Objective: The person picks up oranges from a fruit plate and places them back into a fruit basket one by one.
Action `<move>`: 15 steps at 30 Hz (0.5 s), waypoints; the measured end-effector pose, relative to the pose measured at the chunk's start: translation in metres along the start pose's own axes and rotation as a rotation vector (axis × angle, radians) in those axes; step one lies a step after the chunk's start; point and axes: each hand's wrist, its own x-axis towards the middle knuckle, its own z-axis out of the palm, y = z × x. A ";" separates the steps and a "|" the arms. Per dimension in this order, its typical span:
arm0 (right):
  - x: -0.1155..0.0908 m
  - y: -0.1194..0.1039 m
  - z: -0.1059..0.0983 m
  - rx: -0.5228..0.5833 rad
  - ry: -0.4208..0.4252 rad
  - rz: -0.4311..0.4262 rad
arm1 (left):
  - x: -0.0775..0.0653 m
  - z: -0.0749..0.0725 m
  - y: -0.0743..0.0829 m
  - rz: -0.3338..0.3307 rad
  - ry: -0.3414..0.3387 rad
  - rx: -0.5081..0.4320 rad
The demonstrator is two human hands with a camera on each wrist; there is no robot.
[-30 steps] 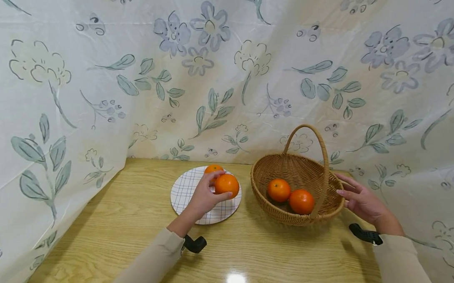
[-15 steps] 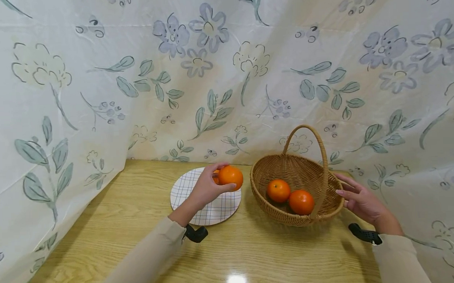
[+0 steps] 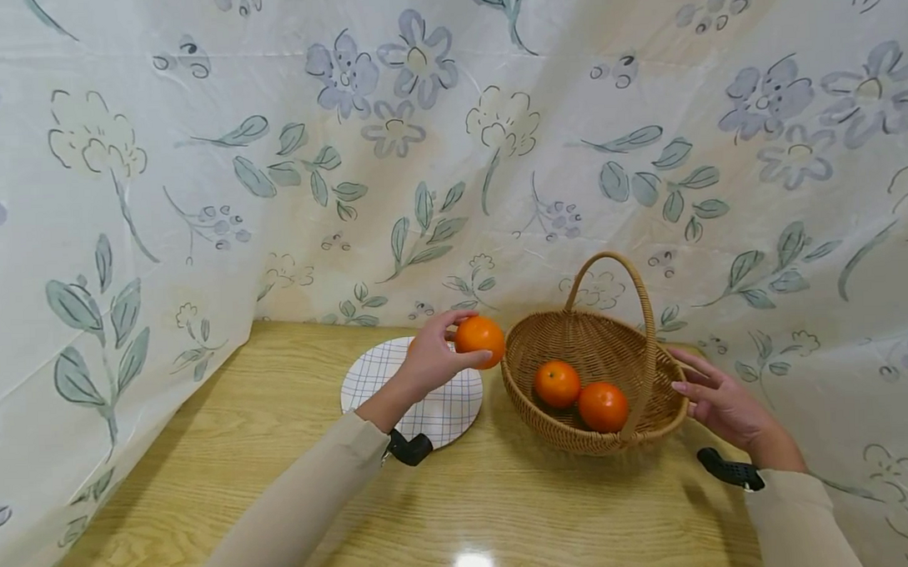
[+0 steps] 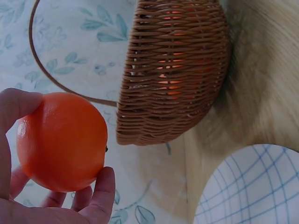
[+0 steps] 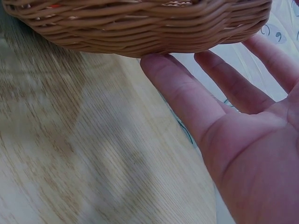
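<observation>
My left hand (image 3: 436, 353) holds an orange (image 3: 480, 343) between thumb and fingers, raised at the back right of a checked plate (image 3: 443, 409). In the left wrist view the orange (image 4: 63, 142) is smooth and glossy, with a small dark stem spot. Close to its right stands a wicker basket (image 3: 534, 331) with a tall handle; two oranges (image 3: 558, 384) lie inside. The fingertips of my right hand (image 3: 729, 407) touch the basket's right side. From the right wrist view, those fingers look fairly straight against the outer weave. Another orange on the plate is almost wholly hidden behind my left hand.
The wooden table (image 3: 537, 514) bears the plate and basket. A floral cloth (image 3: 391, 194) hangs behind the table and along both sides. Each wrist carries a black camera mount (image 3: 410, 448).
My left hand has moved right and up with the orange, from over the plate to beside the basket's left rim. The right hand and basket stay put.
</observation>
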 end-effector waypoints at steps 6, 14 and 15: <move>0.001 0.001 -0.001 -0.014 0.002 -0.001 | 0.009 0.005 0.009 0.013 -0.038 -0.015; 0.001 0.001 -0.001 -0.026 0.013 -0.003 | 0.024 0.013 0.023 0.059 -0.079 -0.045; 0.001 0.001 -0.001 -0.026 0.014 -0.002 | 0.025 0.015 0.025 0.062 -0.084 -0.052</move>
